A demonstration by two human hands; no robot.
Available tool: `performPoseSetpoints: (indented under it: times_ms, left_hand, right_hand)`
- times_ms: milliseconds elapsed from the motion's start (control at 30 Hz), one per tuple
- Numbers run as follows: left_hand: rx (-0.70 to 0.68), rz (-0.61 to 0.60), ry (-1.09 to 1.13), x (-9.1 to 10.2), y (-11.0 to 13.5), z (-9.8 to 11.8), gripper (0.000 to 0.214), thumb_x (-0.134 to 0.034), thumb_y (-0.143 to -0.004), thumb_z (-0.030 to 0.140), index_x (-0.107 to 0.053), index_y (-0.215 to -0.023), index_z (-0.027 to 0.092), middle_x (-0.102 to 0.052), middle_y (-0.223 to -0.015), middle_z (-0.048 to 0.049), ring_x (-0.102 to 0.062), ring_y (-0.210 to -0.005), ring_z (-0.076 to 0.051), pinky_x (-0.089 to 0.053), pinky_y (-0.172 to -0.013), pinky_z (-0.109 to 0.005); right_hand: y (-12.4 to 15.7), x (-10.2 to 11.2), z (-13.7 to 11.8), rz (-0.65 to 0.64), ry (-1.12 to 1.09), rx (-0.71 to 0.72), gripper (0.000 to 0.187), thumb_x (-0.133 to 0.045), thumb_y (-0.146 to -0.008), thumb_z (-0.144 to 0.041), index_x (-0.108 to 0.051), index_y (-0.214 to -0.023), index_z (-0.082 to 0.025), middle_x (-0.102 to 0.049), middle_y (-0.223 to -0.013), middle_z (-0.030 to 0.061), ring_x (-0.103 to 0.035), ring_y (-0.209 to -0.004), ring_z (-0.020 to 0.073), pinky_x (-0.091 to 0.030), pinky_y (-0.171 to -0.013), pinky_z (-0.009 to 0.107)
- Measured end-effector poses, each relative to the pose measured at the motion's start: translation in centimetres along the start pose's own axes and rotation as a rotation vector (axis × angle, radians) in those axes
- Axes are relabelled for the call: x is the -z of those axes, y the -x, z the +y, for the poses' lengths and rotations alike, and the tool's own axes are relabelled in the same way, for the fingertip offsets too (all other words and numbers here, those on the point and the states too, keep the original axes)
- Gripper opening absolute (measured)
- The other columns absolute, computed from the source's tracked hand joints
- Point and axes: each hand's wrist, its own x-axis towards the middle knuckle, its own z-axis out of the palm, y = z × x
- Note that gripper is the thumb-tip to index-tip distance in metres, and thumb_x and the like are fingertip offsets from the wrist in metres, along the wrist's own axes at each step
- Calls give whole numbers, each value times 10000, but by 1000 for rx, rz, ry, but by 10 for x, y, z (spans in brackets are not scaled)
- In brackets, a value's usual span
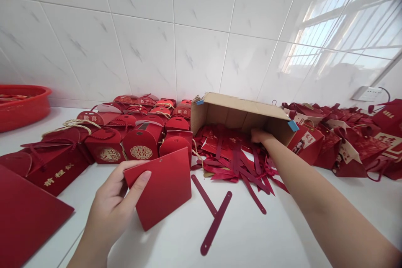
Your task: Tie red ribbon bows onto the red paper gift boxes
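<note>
My left hand grips a plain red card panel by its left edge, thumb on the near face and fingers behind. The panel is tilted above the white table and has a tiny hole near its top edge. My right hand reaches into a cardboard box lying on its side with its mouth toward me. Its fingers are hidden among dark red strips and ribbons spilling out of the box. Two loose dark red strips with holes at their ends lie crossed on the table in front.
Folded red gift boxes with gold print and cord handles stand in rows at left. Red bags with ribbons fill the right side. A red plastic basin sits far left, a large red sheet nearer. A tiled wall rises behind.
</note>
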Motion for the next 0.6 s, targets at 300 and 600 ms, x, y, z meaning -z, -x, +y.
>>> performPoseSetpoints:
  times_ms: [300, 600]
  left_hand:
    - [-27, -24, -9, 2, -3, -3, 389, -631, -711, 539, -580, -931, 222, -665, -829, -14, -605, -717, -174, -511, -596, -227]
    - [-64, -17, -6, 1, 0, 1, 349, -620, -731, 528, -581, -899, 225, -655, -808, -7, -604, -700, -181, -499, -574, -238]
  right_hand:
    - [5, 0, -3, -26, 61, -33, 345, -581, -907, -324, -557, -1191, -130, -579, -1190, 109, -601, -1020, 212, -522, -856, 402]
    - [24, 38, -15, 166, 48, -104, 336, -569, -914, -324, -559, -1192, -135, -574, -1202, 114, -598, -1022, 209, -519, -864, 403]
